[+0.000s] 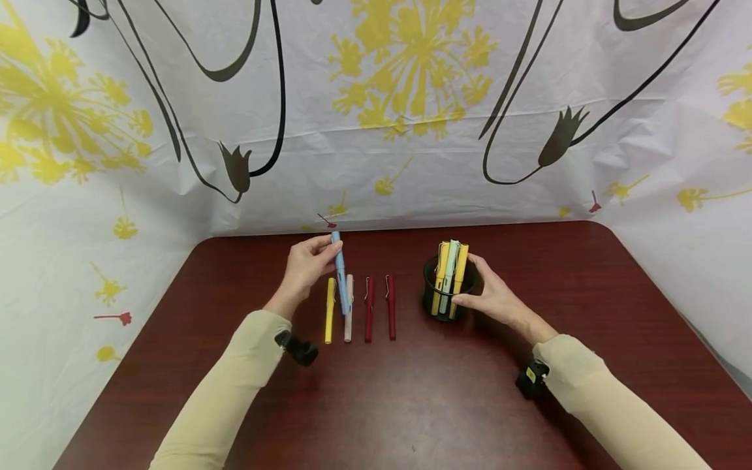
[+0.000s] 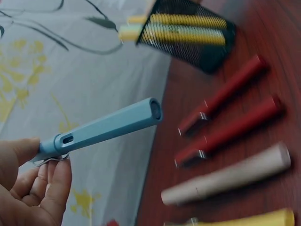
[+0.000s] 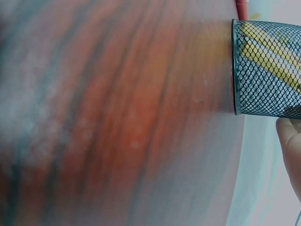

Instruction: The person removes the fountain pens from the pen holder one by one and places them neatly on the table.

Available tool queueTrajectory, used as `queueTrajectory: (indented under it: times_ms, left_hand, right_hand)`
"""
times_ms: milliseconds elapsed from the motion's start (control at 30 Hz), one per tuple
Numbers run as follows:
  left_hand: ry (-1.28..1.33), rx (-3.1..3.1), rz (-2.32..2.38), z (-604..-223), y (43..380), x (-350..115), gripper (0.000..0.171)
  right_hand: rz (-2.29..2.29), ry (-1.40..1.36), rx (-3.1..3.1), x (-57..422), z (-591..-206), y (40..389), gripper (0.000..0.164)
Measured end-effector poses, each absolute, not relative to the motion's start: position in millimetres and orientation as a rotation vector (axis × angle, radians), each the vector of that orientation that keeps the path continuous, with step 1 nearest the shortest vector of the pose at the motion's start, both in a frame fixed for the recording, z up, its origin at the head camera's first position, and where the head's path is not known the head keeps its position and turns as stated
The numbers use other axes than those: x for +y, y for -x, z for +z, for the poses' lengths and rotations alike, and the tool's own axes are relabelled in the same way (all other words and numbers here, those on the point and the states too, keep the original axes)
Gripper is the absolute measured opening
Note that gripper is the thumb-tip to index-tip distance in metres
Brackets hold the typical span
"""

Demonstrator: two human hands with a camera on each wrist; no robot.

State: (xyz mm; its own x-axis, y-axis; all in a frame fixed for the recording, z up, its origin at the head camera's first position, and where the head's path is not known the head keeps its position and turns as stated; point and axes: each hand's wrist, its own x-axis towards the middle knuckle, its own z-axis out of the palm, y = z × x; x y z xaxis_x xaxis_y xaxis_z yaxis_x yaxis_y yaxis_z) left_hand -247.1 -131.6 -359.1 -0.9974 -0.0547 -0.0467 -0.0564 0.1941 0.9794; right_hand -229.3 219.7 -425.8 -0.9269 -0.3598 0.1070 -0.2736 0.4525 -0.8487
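My left hand pinches a light blue pen by its capped, clip end, between thumb and fingers. In the left wrist view the pen is raised, its barrel end pointing away from the hand. Below it on the table lie a yellow pen, a whitish pen and two red pens, side by side. With thumb and fingers my right hand holds the side of a black mesh pen cup. Inside stand yellow pens and a mint green pen.
The dark red-brown table ends at a white patterned sheet, which hangs behind it and at both sides. The cup stands to the right of the row of pens.
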Motion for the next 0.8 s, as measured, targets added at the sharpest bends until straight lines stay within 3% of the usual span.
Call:
queueTrajectory:
  times_ms: [333,800]
  left_hand:
    - [0.193,2.628,1.518,-377,245,-170,0.046]
    - [0.128,2.928,1.016,-409,243,-185,0.035]
  right_hand:
    - [-1.505,0.567,2.593,219,-424,229,0.092]
    - [-1.488,0.558,2.597,220,-425,229,0.093]
